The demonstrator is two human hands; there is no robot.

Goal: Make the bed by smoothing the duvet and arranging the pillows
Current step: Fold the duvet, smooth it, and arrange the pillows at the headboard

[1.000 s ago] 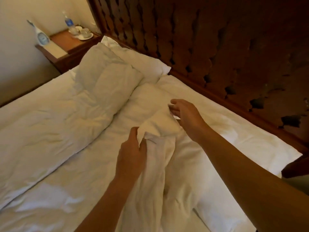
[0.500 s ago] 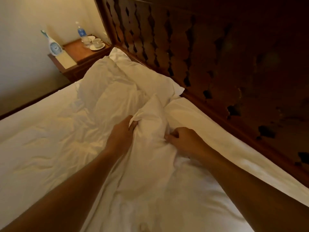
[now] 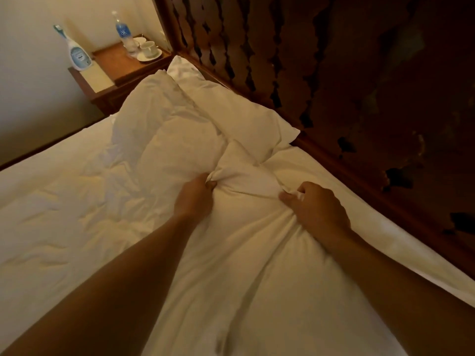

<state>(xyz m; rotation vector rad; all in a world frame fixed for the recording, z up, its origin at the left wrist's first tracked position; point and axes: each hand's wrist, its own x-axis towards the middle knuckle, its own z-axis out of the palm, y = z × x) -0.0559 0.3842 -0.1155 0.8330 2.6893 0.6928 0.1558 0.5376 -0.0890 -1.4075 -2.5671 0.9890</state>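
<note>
Head view: my left hand and right hand are each fisted tight on the duvet's bunched top edge, just below the pillow against the carved headboard.

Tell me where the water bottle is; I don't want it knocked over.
In the head view the water bottle stands upper left on the wooden nightstand, against the wall, beside the cup and saucer.

Dim warm light. Dark carved wooden headboard beyond the fingers; cream wall far left; wooden nightstand holding water bottle, cup, white bottle.
</note>
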